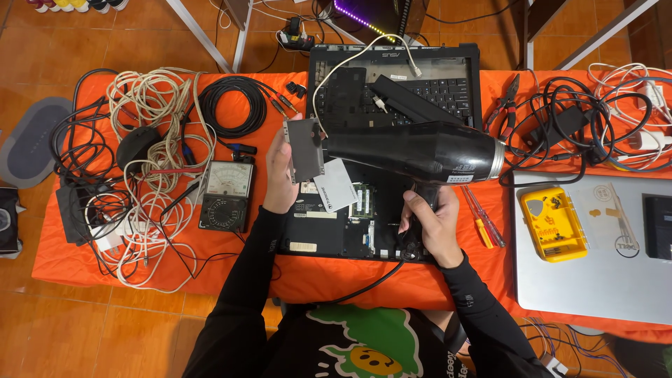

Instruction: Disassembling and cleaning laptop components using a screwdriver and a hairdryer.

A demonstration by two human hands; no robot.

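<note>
Hairdryer (pixel 420 150), black with a silver band near its rear, sits crosswise over the opened laptop base (pixel 350 224), and I see my right hand (pixel 432 227) wrapped tight around its handle, fingers curled closed on the grip, with the power cord trailing down toward my body. Its nozzle points left, straight at the small grey metal drive caddy (pixel 306 148), which I hold upright in my left hand (pixel 280 178), thumb and fingers pinched on its lower edge; nozzle and caddy are just beside each other, nearly touching. Beneath them lies a white card (pixel 336 183) resting on the exposed laptop innards, and behind that the detached keyboard deck (pixel 420 80) with a long black battery (pixel 413 101) lying across it. To my left on the orange table cover (pixel 315 276) I see an analogue multimeter (pixel 225 196), a coiled black cable (pixel 232 106) and a tangle of white cords (pixel 150 105). To my right lie two screwdrivers (pixel 483 220), a pair of pliers (pixel 505 101), and a closed silver laptop (pixel 595 273) carrying a yellow bit case (pixel 553 224).
</note>
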